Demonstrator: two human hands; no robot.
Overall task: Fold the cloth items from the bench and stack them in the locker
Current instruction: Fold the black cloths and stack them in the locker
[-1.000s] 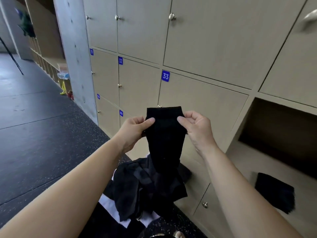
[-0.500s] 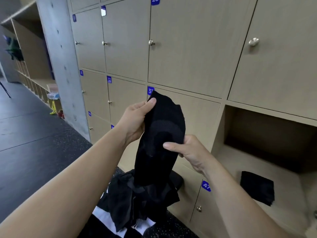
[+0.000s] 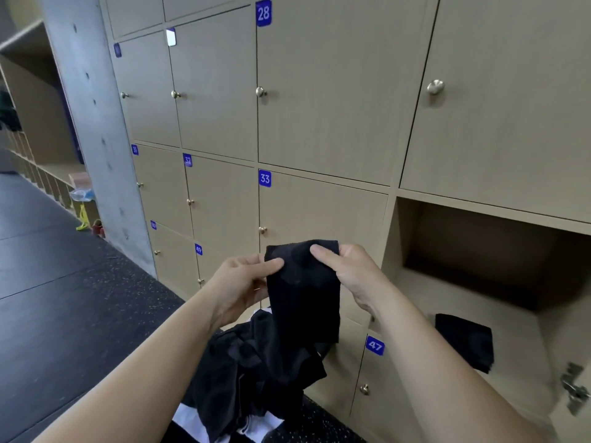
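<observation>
Locker wall [image 3: 319, 107] w/ beige doors is filling most of the view. Dark speckled floor [image 3: 64, 298] is running along the left, and a concrete pillar [image 3: 92, 123] is standing at the wall's left end

Open locker [image 3: 479, 251] is sitting at right, just right of door 33 [image 3: 319, 215] and above door 47 [image 3: 371, 369]. A metal latch [image 3: 574, 388] is showing at the far-right edge

Pile of dark cloth [image 3: 249, 369] is lying crumpled low centre, in front of the lockers, w/ a white strip [image 3: 188, 418] poking out under it. What it's resting on is hidden

Black cloth [image 3: 303, 298] is hanging between both hands in front of door 33, top edge up. Its lower end is dangling down to approx the top of the pile; can't tell if they're touching

Folded black cloth [image 3: 463, 340] is lying flat on the open locker's floor, well apart from the held piece

Left hand [image 3: 243, 282] is pinching the held cloth's upper-left edge, thumb on the front, fingers behind. Right hand [image 3: 355, 276] is pinching the upper-right corner, thumb across the front, fingers curled behind. Both forearms are bare, reaching in from the bottom of the view
</observation>
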